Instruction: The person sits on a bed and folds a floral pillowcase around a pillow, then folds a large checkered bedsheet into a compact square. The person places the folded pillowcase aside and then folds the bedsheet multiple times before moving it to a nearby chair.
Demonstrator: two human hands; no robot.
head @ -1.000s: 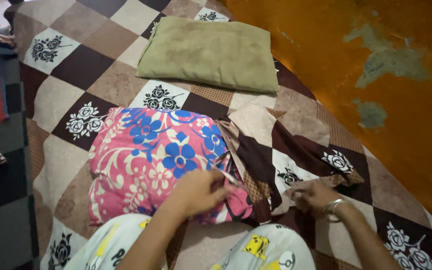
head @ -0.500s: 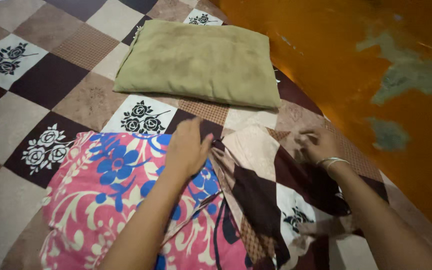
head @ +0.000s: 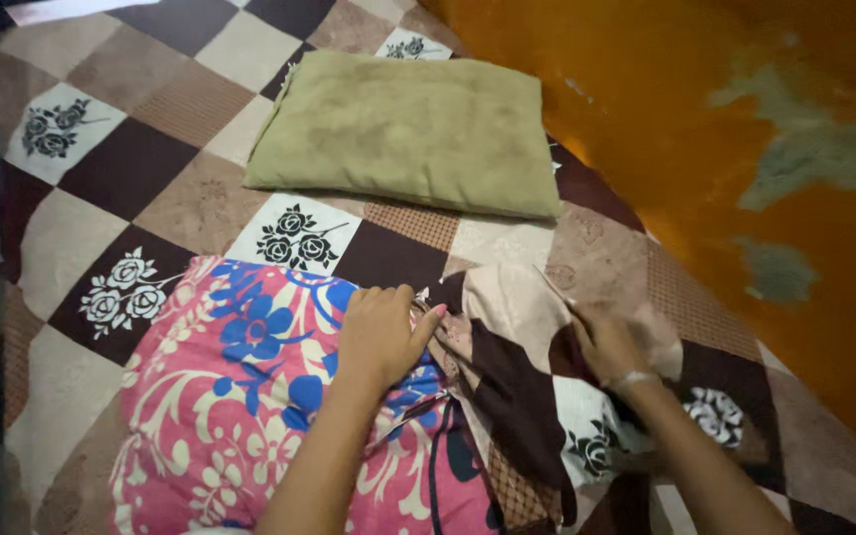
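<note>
Orange wall (head: 745,89) with peeling grey patches; checkered rose-print bedspread (head: 111,188); dim light.

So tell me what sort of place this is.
Probably a bedroom in a home: a brown-and-cream checked bedsheet with rose prints covers a bed, a flat olive-green pillow lies on it, and a patchy orange painted wall runs alongside.

A home bedroom is shown: a bed is covered with a checkered patchwork bedspread (head: 151,198), an olive pillow (head: 408,134) is laid on it, and beside it stands a peeling orange wall (head: 745,149).
</note>
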